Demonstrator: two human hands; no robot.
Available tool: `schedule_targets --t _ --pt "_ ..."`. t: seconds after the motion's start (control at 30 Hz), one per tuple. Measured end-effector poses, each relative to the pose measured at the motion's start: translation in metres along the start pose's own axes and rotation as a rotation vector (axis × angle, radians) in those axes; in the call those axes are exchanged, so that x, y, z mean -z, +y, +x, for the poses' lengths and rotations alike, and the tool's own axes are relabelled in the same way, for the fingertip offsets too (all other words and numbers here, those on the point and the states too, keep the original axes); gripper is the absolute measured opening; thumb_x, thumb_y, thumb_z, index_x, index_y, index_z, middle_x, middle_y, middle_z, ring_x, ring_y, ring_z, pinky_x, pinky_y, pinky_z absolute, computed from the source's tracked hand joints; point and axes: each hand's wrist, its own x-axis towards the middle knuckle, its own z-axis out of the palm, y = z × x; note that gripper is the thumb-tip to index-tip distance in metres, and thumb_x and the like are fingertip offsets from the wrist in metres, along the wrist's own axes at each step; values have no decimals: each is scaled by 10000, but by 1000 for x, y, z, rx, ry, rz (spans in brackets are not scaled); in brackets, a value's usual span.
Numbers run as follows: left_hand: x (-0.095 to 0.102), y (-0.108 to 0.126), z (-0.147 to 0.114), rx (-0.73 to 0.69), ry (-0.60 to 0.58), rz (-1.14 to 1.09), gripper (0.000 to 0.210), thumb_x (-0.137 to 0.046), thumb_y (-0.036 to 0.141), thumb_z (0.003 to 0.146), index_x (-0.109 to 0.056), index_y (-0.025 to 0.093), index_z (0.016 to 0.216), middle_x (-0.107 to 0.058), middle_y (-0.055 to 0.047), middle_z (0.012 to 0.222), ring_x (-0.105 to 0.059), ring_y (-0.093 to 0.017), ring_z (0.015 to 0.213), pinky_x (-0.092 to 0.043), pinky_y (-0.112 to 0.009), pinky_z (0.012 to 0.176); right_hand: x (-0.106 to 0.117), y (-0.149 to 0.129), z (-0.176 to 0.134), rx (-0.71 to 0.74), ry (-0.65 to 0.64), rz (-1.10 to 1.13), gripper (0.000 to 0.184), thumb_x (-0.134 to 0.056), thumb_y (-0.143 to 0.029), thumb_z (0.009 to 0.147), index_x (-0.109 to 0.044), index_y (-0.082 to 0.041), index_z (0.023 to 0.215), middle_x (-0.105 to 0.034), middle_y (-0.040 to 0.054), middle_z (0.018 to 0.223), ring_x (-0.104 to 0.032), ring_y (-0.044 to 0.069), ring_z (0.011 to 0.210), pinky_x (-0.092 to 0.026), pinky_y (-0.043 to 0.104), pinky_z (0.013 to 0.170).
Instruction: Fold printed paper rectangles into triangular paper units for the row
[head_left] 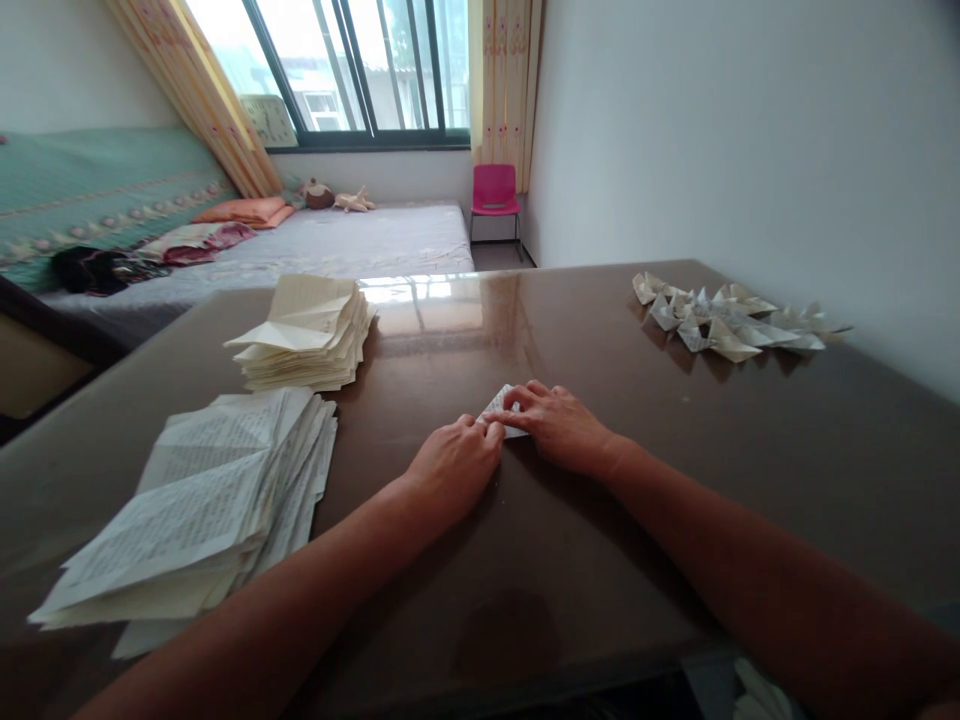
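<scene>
A small folded sheet of printed paper (498, 402) lies on the brown table (600, 580), between my two hands. My left hand (459, 462) is closed, with thumb and fingers pinching the paper's near left edge. From the right, my right hand (559, 422) bends its fingers over the paper and presses on it, the fingertips close to my left thumb. Much of the paper is hidden under the fingers. To the left lie a stack of creased printed sheets (217, 480) and, behind it, a stack of creased cream sheets (307, 330).
Several folded paper boats (720, 318) sit in a cluster at the table's far right, near the white wall (750, 150). Beyond the table stand a bed (405, 235) and a pink chair (495, 190) under a window (375, 70).
</scene>
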Motion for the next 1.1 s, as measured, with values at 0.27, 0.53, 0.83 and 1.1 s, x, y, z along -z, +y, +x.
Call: schedule_targets --t 0.27,0.53,0.83,1.1 --pt "-19 -4 9 7 160 -6 332 -399 336 943 -499 220 1237 -565 -93 1023 -520 -233 972 -455 -326 774 17 76 -14 -448 74 198 234 -508 -265 859 -681 -190 998 -718 54 928 -640 180 825 -452 268 745" --pt "-26 2 17 -93 207 -79 337 -402 346 942 -503 211 1233 -520 -84 1185 -444 -236 1134 -418 -365 931 12 66 -12 -391 -66 234 161 -606 -327 794 -680 -233 902 -703 6 834 -620 144 743 -428 213 658" --pt "-28 13 26 -69 262 -165 430 -396 427 929 -423 289 1335 -506 -70 1247 -428 -265 1143 -409 -422 901 14 62 -7 -349 -142 187 120 -616 -306 768 -638 -219 848 -686 -1 817 -590 124 702 -377 198 589" --pt "-28 17 25 -62 255 -186 410 -373 423 934 -428 346 1333 -492 -16 1316 -405 -263 1171 -382 -418 900 14 57 -2 -366 -188 154 117 -594 -310 761 -657 -230 816 -691 1 783 -592 123 663 -335 205 537"
